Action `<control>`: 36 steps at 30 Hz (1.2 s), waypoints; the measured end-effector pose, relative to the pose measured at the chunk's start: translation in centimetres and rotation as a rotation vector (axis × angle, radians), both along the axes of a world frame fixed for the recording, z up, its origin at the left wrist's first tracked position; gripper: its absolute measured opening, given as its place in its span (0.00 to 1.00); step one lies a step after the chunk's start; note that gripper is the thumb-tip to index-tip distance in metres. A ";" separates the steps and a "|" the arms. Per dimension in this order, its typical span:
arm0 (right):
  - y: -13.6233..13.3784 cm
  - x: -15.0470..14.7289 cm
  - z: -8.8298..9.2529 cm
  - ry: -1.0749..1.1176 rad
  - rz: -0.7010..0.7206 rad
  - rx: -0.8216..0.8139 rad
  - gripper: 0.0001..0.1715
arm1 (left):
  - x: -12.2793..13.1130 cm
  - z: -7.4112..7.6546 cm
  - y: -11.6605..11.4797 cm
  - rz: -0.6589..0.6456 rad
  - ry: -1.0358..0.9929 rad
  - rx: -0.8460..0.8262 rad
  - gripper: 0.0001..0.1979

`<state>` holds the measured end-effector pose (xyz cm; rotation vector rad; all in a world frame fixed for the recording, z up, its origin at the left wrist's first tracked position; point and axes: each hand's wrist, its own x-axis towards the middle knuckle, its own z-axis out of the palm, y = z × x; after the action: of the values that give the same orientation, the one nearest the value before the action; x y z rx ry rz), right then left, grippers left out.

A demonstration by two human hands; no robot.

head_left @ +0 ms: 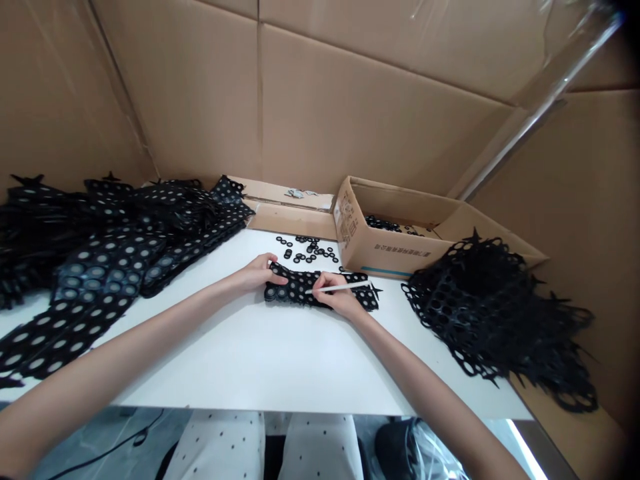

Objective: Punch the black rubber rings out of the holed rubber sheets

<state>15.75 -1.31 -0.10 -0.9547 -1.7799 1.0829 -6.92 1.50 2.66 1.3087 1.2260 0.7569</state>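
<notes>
A black perforated strip (300,287) lies on the white table (260,353) in front of me. My left hand (257,272) rests on its left end, fingers curled and pressing it down. My right hand (337,297) sits on the strip's middle and pinches a thin white stick (345,287), its tip pointing left at the holes. Several small black rings (310,250) are scattered just beyond the strip.
A heap of black strips with filled holes (100,260) covers the table's left. A pile of emptied black mesh (495,313) sits at the right. An open cardboard box (400,233) holding black rings stands behind, and cardboard walls (320,100) surround the table.
</notes>
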 end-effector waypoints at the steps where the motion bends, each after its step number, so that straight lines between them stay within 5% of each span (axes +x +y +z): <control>1: 0.0 -0.1 0.0 -0.019 0.004 0.016 0.08 | 0.0 0.3 -0.1 0.006 0.007 0.003 0.31; 6: -0.2 -0.2 -0.2 -0.080 0.099 0.077 0.09 | 0.0 1.4 -0.4 -0.008 -0.006 -0.013 0.34; 11: -0.4 -0.3 0.1 -0.160 0.152 0.159 0.11 | -0.4 0.9 -0.1 -0.024 -0.016 -0.039 0.33; 18: 0.0 -0.3 -0.1 0.109 0.063 -0.075 0.12 | -1.8 -1.3 1.3 -0.122 0.004 0.022 0.31; 22: 0.3 0.1 -0.4 0.164 -0.006 -0.059 0.09 | -2.5 -2.3 1.7 -0.147 0.008 0.046 0.29; 36: 0.2 0.8 0.1 0.052 -0.049 -0.060 0.04 | -2.8 -1.9 1.5 -0.186 0.030 0.146 0.23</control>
<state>16.60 -1.14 -0.03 -0.9920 -1.6818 1.1263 -9.72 2.99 0.78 1.5351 1.0714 0.7047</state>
